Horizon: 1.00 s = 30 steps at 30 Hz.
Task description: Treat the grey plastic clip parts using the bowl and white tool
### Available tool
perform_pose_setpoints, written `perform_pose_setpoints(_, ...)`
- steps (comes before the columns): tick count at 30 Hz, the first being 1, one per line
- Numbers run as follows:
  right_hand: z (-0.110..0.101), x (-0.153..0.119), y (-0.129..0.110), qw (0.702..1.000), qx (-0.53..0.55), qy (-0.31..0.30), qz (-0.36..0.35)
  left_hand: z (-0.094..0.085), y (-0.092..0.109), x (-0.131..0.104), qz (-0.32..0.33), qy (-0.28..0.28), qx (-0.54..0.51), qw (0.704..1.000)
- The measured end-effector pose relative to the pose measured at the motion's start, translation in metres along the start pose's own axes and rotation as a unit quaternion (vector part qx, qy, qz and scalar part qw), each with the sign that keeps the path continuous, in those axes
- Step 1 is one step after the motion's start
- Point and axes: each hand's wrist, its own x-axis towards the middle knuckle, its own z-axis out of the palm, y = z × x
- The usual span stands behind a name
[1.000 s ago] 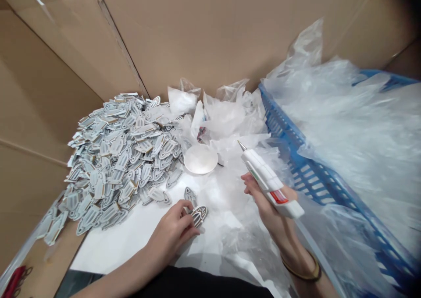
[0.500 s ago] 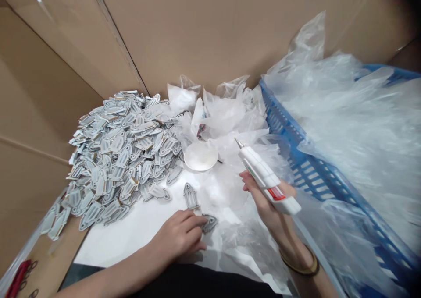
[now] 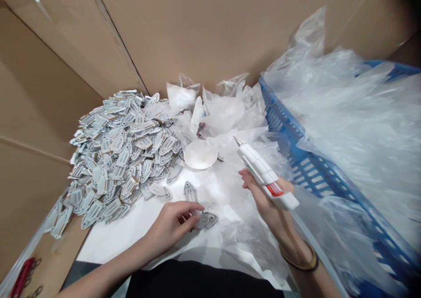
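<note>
My left hand [image 3: 174,223] has thumb and fingers closed on the near end of a flat grey, pointed-ended plastic piece [image 3: 208,220] lying on the white sheet [image 3: 108,241]. Just beyond my fingers is a second grey piece [image 3: 190,191], partly hidden by them. My right hand [image 3: 268,203] is wrapped round a white hand tool [image 3: 259,168] with a slim pointed metal tip and a red part near its rear; its tip points up and to the left, above the plastic bags. What kind of tool it is I cannot tell.
A large heap of similar grey pieces [image 3: 125,157] lies at the left. A round white dish [image 3: 200,154] stands mid-table. Clear plastic bags [image 3: 226,109] are behind it. At right, a blue basket [image 3: 315,171] overflows with clear bags. Cardboard walls [image 3: 204,30] enclose the back.
My left hand has drawn back slightly to the left and turned, its thumb and fingers now around the end of the nearer grey piece. My right hand and the tool have barely moved.
</note>
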Motion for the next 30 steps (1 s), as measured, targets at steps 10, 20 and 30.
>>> perform_pose_setpoints(10, 0.002, 0.0, 0.0, 1.0, 0.012, 0.005, 0.015, 0.003, 0.0, 0.002, 0.01, 0.044, 0.031, 0.998)
perform_pose_setpoints(20, 0.006, -0.001, -0.002, 0.999, -0.001, 0.031, 0.017, 0.008, -0.013, 0.001, 0.099, 0.081, 0.184, 0.975)
perform_pose_setpoints(30, 0.001, 0.0, 0.003, 1.0, -0.007, 0.003, 0.02, 0.01, -0.02, -0.003, 0.234, 0.081, 0.27, 0.93)
